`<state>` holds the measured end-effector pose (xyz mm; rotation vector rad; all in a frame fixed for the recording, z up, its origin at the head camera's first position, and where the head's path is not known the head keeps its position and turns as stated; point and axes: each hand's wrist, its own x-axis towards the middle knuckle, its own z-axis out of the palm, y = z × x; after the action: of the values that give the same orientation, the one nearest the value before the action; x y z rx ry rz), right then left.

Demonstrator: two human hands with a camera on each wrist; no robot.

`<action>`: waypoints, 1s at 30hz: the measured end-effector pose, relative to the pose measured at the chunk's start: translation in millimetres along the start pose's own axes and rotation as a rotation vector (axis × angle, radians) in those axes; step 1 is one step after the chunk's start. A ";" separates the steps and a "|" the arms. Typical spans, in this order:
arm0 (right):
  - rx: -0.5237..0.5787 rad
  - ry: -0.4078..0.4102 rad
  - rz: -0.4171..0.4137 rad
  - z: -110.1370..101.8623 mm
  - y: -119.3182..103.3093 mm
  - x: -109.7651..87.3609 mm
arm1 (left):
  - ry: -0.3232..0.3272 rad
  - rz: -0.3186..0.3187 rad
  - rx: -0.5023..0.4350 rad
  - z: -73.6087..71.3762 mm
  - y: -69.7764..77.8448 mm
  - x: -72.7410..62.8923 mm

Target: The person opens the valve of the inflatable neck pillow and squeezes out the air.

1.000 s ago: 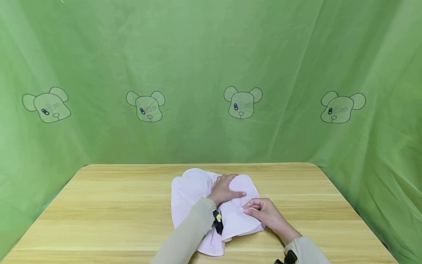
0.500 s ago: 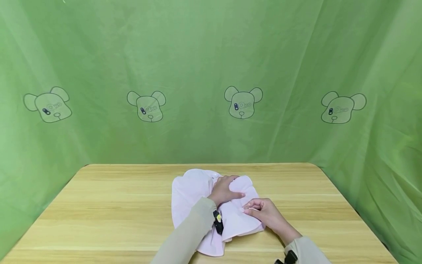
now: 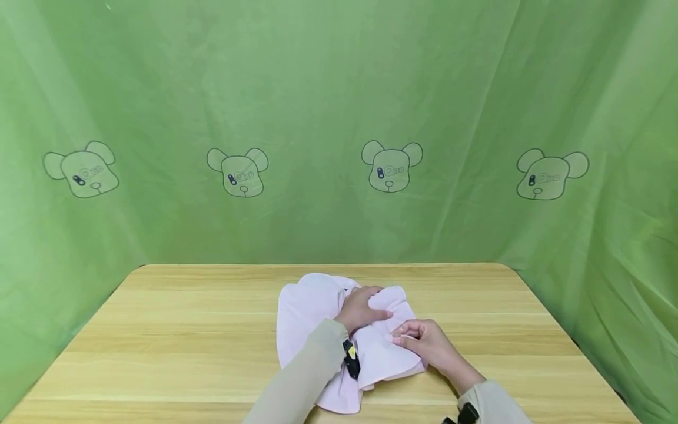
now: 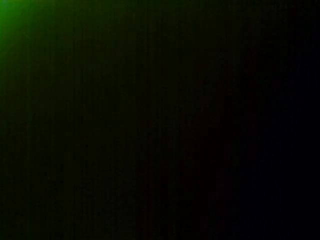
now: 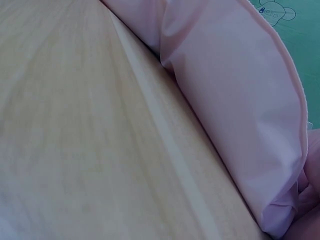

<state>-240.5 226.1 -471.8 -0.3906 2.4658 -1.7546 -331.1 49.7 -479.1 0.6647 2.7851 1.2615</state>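
Observation:
A pale pink cloth item (image 3: 304,309) with rounded, scalloped edges lies bunched on the wooden table. My left hand (image 3: 360,310) rests on the middle of the item, its thumb stretched out to the right; the other fingertips are partly hidden at a fold. At the item's right side, my right hand (image 3: 426,341) pinches the fabric between thumb and fingers. The right wrist view shows the stitched rim and smooth side of the pink cloth item (image 5: 235,95) standing up from the table, with part of my right hand (image 5: 307,215) at the edge. The left wrist view is almost black.
The light wooden table (image 3: 185,335) has rounded far corners. Behind it and along both sides hangs a green curtain (image 3: 312,88) printed with bear heads. Dark wrist devices sit on both beige sleeves (image 3: 304,368).
The cloth's upper right lobe has sunk a little, and my left fingers have shifted slightly toward me. My right hand holds its place. The head view has tilted very slightly.

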 end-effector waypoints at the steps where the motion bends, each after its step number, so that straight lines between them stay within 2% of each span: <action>1: 0.002 0.000 0.002 0.0 0.2 -0.1 | 0.000 -0.002 -0.005 0.2 -0.3 -0.1; 9: 0.012 -0.005 0.002 0.3 1.6 0.4 | -0.002 0.008 -0.045 1.8 -3.0 0.6; 16: 0.006 -0.012 -0.007 -0.4 1.1 0.5 | -0.014 0.039 -0.127 1.2 -2.5 -1.2; 30: -0.008 -0.006 -0.007 -0.5 1.6 1.8 | -0.017 0.029 -0.134 3.0 -3.1 -2.1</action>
<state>-242.6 226.6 -473.0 -0.4052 2.4715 -1.7443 -329.8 49.3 -483.7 0.7055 2.6577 1.4251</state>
